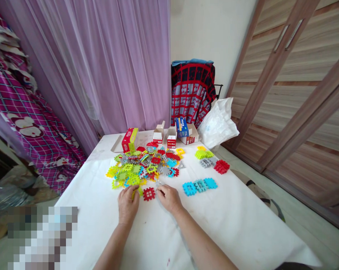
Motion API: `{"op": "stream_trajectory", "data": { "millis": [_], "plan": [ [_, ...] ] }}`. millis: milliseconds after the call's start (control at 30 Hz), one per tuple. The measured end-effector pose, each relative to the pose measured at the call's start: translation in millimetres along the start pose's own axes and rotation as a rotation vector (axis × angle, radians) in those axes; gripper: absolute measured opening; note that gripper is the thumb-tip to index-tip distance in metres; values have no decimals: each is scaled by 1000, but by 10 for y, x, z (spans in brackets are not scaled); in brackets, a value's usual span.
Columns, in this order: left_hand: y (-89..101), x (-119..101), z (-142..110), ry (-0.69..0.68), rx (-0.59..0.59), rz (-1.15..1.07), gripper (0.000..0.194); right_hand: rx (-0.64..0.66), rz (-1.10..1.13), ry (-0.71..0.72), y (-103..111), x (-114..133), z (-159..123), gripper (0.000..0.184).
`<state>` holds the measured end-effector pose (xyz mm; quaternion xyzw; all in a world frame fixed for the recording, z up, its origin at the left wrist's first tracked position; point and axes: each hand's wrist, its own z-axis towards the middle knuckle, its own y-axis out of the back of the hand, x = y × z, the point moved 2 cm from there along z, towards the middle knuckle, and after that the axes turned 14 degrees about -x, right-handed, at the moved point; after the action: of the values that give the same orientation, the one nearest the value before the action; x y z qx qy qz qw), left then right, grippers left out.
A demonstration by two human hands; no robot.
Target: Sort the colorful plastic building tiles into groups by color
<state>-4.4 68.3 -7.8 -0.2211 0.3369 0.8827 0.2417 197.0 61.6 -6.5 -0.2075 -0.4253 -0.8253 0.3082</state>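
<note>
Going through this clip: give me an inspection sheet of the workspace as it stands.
surface: white-covered table, faintly stained.
job's things: heap of multicoloured waffle blocks; red block; lime-green block; row of blue blocks.
clutter: red box; white plastic bag.
grippers: left hand at the lime-green block; right hand beside the red block.
cables: nothing seen.
surroundings: purple curtain; pink-patterned bedding; wooden sliding doors.

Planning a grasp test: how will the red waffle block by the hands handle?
The red plastic waffle block looks stiff, lying flat and unbent. Mostly open grid, so probably light for its size. Flat, so it should slide, not roll; its notched edges may snag others.
</note>
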Motion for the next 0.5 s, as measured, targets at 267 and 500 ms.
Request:
{"op": "stream_trajectory", "data": {
  "millis": [267, 500],
  "plan": [
    [21, 16, 5, 52, -11, -80, 25, -45, 50, -26, 35, -43, -32, 22],
    [16, 43, 14, 129, 18, -182, 25, -6, -236, -7, 346, -338, 603, 41]
  ]
}}
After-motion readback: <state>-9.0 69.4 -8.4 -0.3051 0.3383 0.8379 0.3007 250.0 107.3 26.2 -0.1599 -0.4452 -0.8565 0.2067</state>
